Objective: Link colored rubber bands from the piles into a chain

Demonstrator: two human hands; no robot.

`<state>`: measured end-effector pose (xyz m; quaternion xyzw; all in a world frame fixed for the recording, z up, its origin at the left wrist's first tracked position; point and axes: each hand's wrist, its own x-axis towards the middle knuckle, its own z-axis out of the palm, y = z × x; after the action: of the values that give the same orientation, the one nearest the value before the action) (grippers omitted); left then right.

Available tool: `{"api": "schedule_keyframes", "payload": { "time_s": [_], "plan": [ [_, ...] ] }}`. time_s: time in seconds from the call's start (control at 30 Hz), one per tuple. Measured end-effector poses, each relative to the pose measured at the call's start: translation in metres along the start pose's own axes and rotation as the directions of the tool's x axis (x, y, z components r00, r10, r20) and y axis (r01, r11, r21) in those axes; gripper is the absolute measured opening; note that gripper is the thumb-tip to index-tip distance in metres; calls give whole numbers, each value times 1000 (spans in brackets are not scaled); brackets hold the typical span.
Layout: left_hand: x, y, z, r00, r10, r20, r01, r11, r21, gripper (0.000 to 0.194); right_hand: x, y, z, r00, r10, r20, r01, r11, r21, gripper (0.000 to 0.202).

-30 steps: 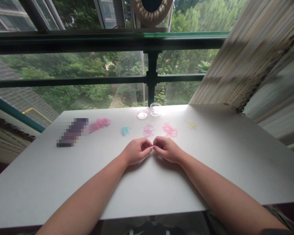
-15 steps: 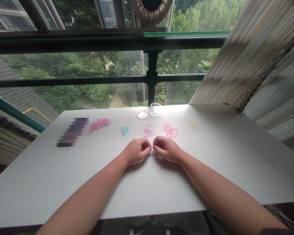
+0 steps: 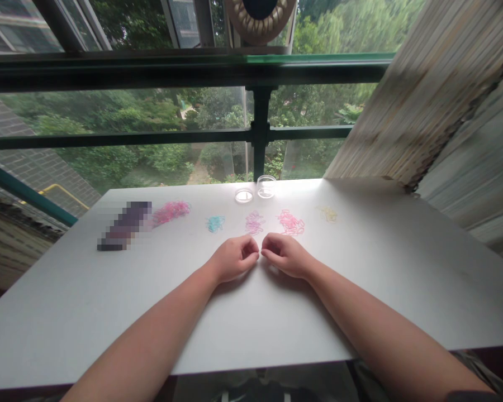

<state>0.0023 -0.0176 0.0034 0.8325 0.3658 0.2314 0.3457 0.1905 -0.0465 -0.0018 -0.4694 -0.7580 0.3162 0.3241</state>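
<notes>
My left hand (image 3: 237,259) and my right hand (image 3: 287,255) meet fingertip to fingertip above the white table. Both are pinched closed, thumb against fingers; whatever lies between the tips is too small to make out. Just beyond them lie loose piles of small thin loops: a lilac pile (image 3: 255,222), a pink pile (image 3: 290,223), a turquoise pile (image 3: 214,224) to the left and a pale yellow pile (image 3: 329,214) to the right. A larger mixed pink and purple heap (image 3: 171,212) sits farther left.
Two clear round dishes (image 3: 243,195) stand at the table's back edge by the window. A dark pixelated object (image 3: 126,226) lies on the left of the white table (image 3: 251,329). A green railing (image 3: 151,137) runs behind, and a striped curtain (image 3: 385,111) hangs at right.
</notes>
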Motion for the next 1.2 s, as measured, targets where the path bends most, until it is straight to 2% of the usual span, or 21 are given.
{"api": "schedule_keyframes", "payload": {
  "time_s": [1.2],
  "plan": [
    [-1,2,-1,1000,0,5,0,1000,5,10,-1,-2,-1,1000,8,24,-8,1000,21,4]
  ]
}}
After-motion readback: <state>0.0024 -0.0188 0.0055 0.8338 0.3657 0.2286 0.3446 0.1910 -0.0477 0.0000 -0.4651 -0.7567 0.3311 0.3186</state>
